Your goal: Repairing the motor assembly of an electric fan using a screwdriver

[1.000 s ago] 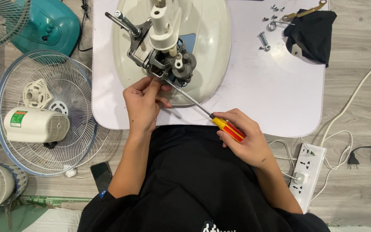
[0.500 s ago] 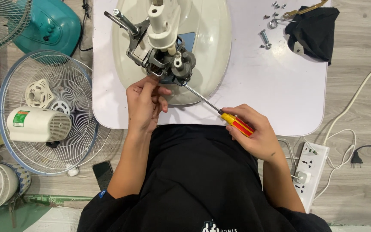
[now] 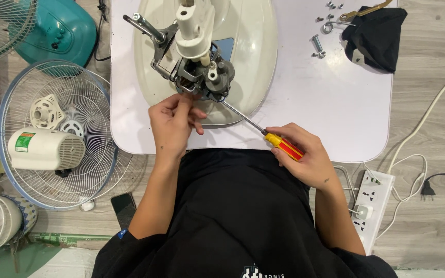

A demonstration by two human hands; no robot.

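Right hand [image 3: 305,157] fingers wrapping tight round the screwdriver [image 3: 283,146] handle at the worktop [image 3: 330,113] edge, tip reaching the fan motor [image 3: 202,72]. Left hand [image 3: 173,123] fingers pinching at the motor's lower bracket, sitting on the cream base [image 3: 253,46].

a small rectangular label [image 3: 26,142], green across the top with an orange band beneath, sits on the left end of a white fan motor housing [image 3: 47,149] lying on a wire fan guard [image 3: 57,134] on the floor, left of the table. a dark phone [image 3: 123,208], its screen blank, lies flat on the floor just below the guard, beside the person's left arm. a small blue tag [image 3: 122,233] shows on the black sleeve at that arm. white print [image 3: 263,273] marks the black shirt at the bottom edge.
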